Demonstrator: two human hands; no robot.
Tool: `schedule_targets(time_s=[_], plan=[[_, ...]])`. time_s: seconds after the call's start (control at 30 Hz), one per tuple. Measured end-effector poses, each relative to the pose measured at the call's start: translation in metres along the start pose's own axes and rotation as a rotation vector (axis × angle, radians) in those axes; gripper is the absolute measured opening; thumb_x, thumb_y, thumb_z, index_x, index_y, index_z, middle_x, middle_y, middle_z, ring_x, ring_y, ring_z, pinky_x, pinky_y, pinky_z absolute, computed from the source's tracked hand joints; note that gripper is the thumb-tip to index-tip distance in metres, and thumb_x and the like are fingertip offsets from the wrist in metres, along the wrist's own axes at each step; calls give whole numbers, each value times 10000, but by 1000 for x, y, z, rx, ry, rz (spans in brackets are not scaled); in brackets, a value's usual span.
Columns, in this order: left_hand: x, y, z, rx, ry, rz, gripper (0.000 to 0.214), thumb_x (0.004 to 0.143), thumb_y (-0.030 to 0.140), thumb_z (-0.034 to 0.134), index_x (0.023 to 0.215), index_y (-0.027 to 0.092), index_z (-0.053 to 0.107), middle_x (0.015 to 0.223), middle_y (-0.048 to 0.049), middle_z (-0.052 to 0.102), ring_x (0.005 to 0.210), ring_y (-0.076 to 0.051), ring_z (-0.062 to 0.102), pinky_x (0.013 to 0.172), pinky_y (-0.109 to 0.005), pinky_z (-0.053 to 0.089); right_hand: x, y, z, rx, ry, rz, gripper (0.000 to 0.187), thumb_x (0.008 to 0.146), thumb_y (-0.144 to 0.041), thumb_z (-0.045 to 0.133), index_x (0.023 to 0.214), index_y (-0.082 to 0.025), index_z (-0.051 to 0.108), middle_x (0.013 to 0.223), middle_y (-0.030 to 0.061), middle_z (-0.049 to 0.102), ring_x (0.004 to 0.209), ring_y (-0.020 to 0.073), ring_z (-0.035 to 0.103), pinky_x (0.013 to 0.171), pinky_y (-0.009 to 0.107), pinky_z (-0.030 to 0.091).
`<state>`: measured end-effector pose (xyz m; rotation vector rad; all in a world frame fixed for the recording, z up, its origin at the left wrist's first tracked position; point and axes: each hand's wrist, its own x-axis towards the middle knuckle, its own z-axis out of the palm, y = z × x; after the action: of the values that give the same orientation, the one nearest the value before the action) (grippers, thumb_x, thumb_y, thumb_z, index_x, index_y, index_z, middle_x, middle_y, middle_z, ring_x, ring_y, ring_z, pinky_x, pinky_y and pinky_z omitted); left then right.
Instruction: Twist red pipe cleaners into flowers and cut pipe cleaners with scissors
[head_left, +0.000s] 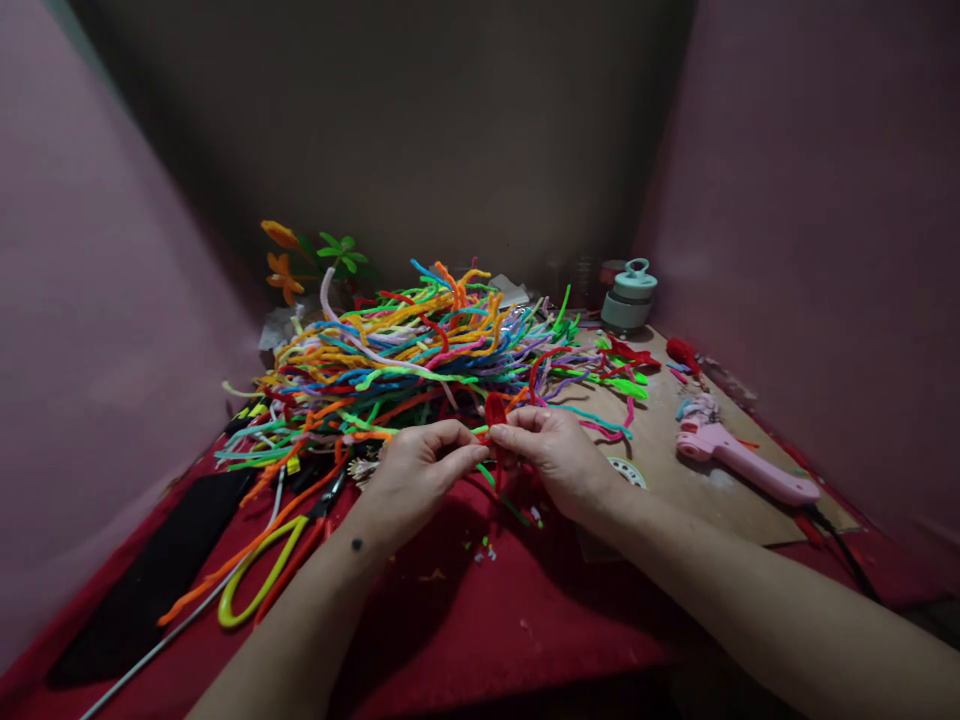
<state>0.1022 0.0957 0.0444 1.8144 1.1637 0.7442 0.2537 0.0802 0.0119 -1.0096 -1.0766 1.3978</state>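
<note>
Both my hands at mid-view, close together over the near edge of the heap, fingertips almost meeting. Left hand (424, 470): thumb and forefinger pinched at the lower side of a red chenille piece (495, 408). Right hand (551, 450): thumb and fingers pinching the same piece from the other side; its folded red loop stands up between them, a red end hanging below. Exact grip of the fingers behind it hidden from me. Just under my hands, small pale and green snippets (484, 550) scattered on the red tablecloth (510, 620). Directly beyond, a tangled heap of pipe cleaners (420, 345), many colours, orange, blue, green and purple among them. Beside my left forearm, a yellow-handled tool (229, 600), its dark head toward the heap; further left, a white cable (172, 630) and a flat black object (150, 580). Past my right wrist, a white disc (628, 472), partly covered by my arm, and a tan board (667, 500) bearing a pink glue gun (742, 470), nozzle end clotted with residue. Farther back right, a pale teal lidded container (630, 300); back left, an orange chenille flower (283, 278) beside a green one (341, 252)
</note>
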Motion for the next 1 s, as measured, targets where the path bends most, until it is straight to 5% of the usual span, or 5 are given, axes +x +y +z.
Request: schedule_targets(time_s=[0.47,0.7,0.83,1.0], plan=[[-1,-3,0,-271,101,-72,200,706,355,630,668,162,593,484,54,477,423,-62,382,421,-187,282,-3,-11,1,-20,-3,-5,132,661,-252,626,633,-134,576,542,-25,532,476,74,427,478,228,301],[-5,2,7,-143,256,9,194,698,314,636,599,154,588,475,49,477,436,-62,366,433,-191,284,-1,-8,0,-70,25,-16,157,662,-260,619,595,-137,548,530,-22,522,473,78,431,483,232,317],[-8,1,12,48,317,155,171,746,280,594,622,162,597,551,24,533,497,-84,431,485,-203,335,1,-1,0,-85,34,-52,162,671,-250,602,576,-143,526,526,-32,501,471,73,411,473,227,304],[-14,-8,17,520,302,624,108,792,174,529,710,170,600,665,-31,585,618,-126,513,598,-242,385,-1,3,4,65,60,-57,174,675,-245,598,572,-156,488,502,-60,448,447,56,362,448,213,260]])
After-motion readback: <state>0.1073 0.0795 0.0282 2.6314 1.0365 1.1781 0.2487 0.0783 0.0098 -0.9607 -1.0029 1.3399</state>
